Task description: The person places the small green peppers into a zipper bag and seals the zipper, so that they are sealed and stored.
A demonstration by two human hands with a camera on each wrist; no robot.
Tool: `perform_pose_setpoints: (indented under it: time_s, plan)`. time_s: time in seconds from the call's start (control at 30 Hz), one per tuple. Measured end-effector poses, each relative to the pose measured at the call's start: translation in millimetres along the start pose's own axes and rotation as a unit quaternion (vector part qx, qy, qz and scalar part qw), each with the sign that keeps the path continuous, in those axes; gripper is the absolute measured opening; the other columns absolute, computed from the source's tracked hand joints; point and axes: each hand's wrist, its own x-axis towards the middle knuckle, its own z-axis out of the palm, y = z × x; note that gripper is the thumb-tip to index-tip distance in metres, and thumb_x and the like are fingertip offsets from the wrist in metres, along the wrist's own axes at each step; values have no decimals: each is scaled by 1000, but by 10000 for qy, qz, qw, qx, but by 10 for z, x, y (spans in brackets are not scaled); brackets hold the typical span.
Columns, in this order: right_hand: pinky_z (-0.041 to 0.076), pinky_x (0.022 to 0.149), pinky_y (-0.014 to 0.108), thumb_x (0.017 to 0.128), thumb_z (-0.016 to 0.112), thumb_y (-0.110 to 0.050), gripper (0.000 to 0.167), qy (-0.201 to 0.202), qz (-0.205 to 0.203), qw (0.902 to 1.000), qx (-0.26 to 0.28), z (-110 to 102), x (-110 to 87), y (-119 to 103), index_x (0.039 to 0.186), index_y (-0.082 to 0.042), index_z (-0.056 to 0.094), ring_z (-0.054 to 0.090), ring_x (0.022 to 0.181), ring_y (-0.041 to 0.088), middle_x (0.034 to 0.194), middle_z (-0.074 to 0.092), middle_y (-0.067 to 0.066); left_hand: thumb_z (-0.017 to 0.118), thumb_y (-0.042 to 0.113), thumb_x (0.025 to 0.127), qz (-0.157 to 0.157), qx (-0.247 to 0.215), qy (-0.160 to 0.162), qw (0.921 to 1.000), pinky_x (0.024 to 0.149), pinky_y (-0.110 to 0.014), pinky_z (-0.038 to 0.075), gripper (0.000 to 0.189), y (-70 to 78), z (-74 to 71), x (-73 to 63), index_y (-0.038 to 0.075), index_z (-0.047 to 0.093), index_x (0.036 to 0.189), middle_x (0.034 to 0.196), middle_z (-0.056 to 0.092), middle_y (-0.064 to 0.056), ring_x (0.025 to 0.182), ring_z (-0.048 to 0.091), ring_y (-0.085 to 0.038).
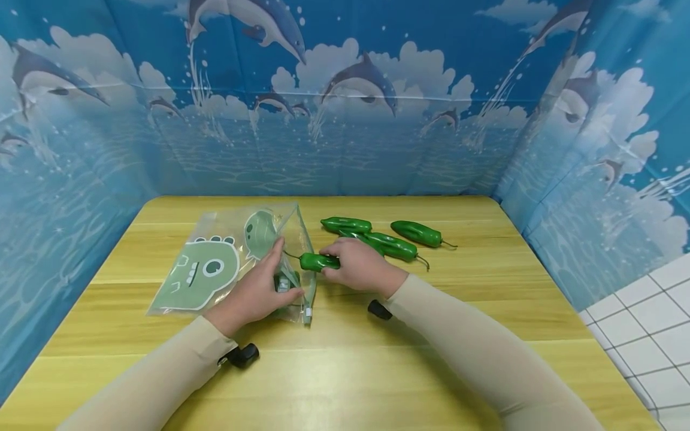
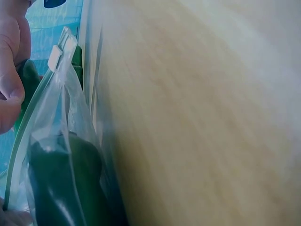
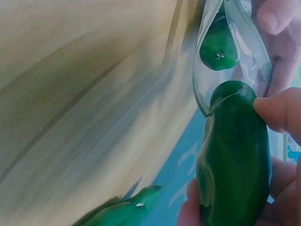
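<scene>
A clear slider zip bag with green cartoon monsters lies on the left, its mouth facing right. My left hand rests at that mouth, thumb and fingers spread apart and touching the bag. Inside it is a green pepper, seen through the plastic. My right hand grips another green pepper between thumb and fingers, at the bag's opening. In the head view its thin stem points left toward the bag. The white slider sits at the near end of the bag's edge.
More green peppers lie beyond and right of my right hand: one at the back, one in the middle, one farther right, and one partly hidden. A dolphin-print curtain stands behind the wooden table.
</scene>
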Motion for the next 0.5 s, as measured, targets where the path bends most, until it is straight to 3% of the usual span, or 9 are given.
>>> perform_pose_setpoints:
  time_s: [0.27,0.5]
  plan:
    - [57,96,40,103,68,-38,47,-49,205,9998,65,-15,22,-20,142,-11,68,68,115,21,133,72,5,71,42,100,115,51,156,9998,122,-62,37,103,1,3,1,17,1,172,178,12,-8,159,28,-39]
    - [58,95,40,102,68,-37,45,-39,321,9994,88,-9,23,-30,139,-12,70,68,112,20,129,73,4,75,38,98,90,61,241,9997,119,-63,40,105,17,2,-3,20,2,172,179,8,-4,158,31,-41]
